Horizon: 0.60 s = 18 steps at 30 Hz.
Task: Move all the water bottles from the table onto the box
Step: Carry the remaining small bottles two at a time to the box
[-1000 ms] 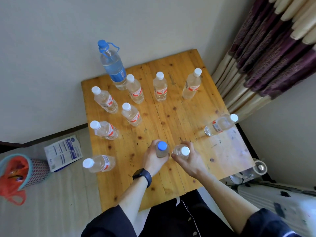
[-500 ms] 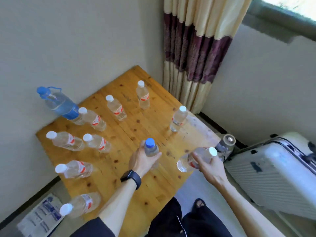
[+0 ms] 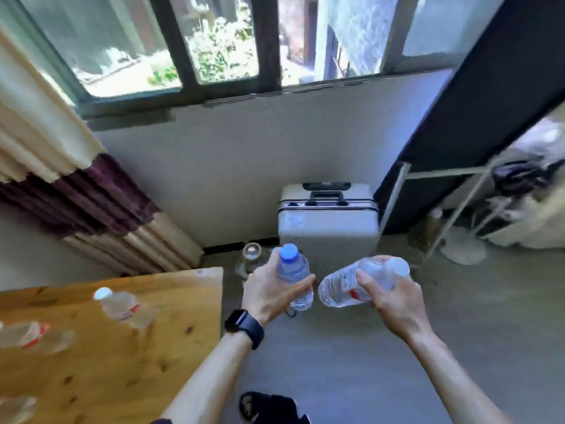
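Note:
My left hand (image 3: 269, 293) grips a small blue-capped bottle (image 3: 293, 272), held upright over the floor beyond the table's edge. In my right hand (image 3: 388, 298) is a white-capped bottle with a red label (image 3: 345, 286), tilted with its base toward the left. Straight ahead, the white hard-shell suitcase, the box (image 3: 328, 228), stands upright against the wall, its handle on top. The wooden table (image 3: 128, 347) lies at the lower left. On it a blurred white-capped bottle (image 3: 117, 302) stands, another (image 3: 24, 333) shows at the left edge, and a third (image 3: 15, 408) at the bottom corner.
A clear glass jar (image 3: 252, 255) sits on the floor left of the suitcase. Curtains (image 3: 101, 209) hang at the left under a window. A metal rack (image 3: 452, 209) and a white fan base (image 3: 463, 249) stand to the right. Grey floor lies between me and the suitcase.
Both hands lifted their bottles off the table and carried them to the right, past its edge. My view swung right from the table toward the suitcase and window.

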Motion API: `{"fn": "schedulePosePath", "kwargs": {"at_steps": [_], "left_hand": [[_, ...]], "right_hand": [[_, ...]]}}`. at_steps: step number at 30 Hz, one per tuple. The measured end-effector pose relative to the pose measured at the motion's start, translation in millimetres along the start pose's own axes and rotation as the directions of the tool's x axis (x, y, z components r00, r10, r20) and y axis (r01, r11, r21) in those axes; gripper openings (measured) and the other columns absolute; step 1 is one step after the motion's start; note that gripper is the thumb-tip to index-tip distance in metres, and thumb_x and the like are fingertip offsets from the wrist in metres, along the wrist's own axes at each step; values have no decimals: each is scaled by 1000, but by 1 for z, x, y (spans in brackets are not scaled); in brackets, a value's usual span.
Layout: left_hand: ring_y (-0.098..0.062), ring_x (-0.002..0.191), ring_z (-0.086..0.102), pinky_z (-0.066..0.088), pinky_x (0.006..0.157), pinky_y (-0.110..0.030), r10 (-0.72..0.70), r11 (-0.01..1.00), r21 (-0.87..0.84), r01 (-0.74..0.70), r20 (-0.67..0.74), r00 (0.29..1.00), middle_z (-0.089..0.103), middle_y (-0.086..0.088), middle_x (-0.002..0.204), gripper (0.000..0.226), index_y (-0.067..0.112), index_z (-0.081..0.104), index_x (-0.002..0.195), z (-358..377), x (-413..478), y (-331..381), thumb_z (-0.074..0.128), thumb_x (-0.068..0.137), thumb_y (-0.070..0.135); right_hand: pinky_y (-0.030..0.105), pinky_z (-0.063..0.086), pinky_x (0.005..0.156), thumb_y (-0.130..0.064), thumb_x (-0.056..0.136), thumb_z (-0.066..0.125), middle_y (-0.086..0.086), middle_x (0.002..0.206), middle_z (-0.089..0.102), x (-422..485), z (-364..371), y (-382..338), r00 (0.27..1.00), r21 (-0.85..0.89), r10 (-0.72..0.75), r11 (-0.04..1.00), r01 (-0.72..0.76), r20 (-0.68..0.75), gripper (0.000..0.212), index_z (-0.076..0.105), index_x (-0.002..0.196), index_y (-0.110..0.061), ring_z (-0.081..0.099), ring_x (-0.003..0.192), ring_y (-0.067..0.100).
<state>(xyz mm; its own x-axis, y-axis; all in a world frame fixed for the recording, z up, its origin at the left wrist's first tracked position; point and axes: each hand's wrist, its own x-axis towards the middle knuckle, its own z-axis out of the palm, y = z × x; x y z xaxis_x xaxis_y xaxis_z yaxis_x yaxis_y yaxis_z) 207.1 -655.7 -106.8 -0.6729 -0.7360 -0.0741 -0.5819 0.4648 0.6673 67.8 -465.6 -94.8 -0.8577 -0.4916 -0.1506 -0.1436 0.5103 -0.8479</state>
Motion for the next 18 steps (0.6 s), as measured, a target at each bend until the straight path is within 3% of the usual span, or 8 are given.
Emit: {"fn": "schedulePosePath", "kwargs": {"at_steps": [4,8,14,18], "left_hand": [[-24,90,68,55,76,-37,174,984,-10,-175,185,967,71,8,94,59,35,45,109,92,-16,105,69,69,71],[-27,83,66,54,73,-37,344,934,-36,-356,364,865,68,10,85,56,37,41,103,176,-43,209,65,67,73],[-20,79,66,56,73,-38,532,822,-131,-555,524,665,68,9,82,57,35,45,99,274,-78,356,65,62,74],[-17,77,65,54,72,-32,632,699,-155,-698,591,501,67,9,81,55,35,46,96,338,-92,453,66,63,74]], "right_hand": [[26,43,72,-69,66,60,-21,83,66,-24,-119,64,970,-9,115,993,-120,-216,50,63,104,-36,62,82,16],[27,42,69,-76,67,53,-18,89,67,-68,-232,131,882,-40,186,974,-224,-433,58,56,108,-35,63,85,17],[28,44,71,-87,64,43,-5,86,70,-126,-372,199,649,-23,250,924,-382,-719,81,59,114,-25,68,90,27],[30,40,71,-78,67,50,2,83,66,-153,-454,228,477,13,291,863,-504,-830,77,58,118,-20,67,94,35]]}}
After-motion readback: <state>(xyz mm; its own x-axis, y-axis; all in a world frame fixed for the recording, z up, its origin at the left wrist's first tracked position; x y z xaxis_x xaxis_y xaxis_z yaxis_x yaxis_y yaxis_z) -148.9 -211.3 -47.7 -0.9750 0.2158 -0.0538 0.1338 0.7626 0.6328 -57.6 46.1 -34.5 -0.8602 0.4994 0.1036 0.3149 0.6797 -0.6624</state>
